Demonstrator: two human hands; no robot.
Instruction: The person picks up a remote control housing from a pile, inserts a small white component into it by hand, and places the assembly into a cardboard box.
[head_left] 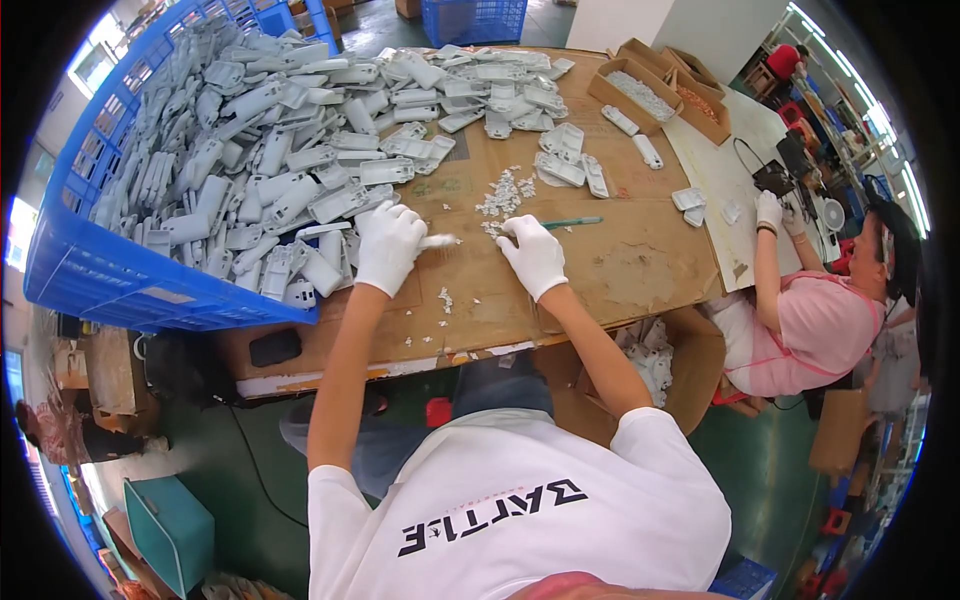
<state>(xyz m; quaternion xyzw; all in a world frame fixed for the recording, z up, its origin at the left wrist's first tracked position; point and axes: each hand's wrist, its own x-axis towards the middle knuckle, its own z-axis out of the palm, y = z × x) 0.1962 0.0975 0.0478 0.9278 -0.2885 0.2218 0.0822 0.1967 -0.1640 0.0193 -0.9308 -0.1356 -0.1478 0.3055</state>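
My left hand (388,245), in a white glove, is closed at the edge of a heap of pale grey plastic housings (270,155). A white plastic piece (437,241), slightly blurred, sticks out from its fingers to the right. My right hand (532,256), gloved too, has its fingers drawn together beside a small pile of tiny white parts (507,192). A thin teal stick-like tool (575,221) extends rightward from behind its knuckles; whether the hand grips it is hidden. More tiny parts (445,300) lie scattered between my forearms on the cardboard-covered table (640,255).
A large blue crate (150,295) full of housings spills onto the table from the left. Small-part boxes (635,92) stand at the far right. Loose housings (562,150) lie nearer. A co-worker in pink (810,320) works at the right. An open carton (690,365) sits below the table edge.
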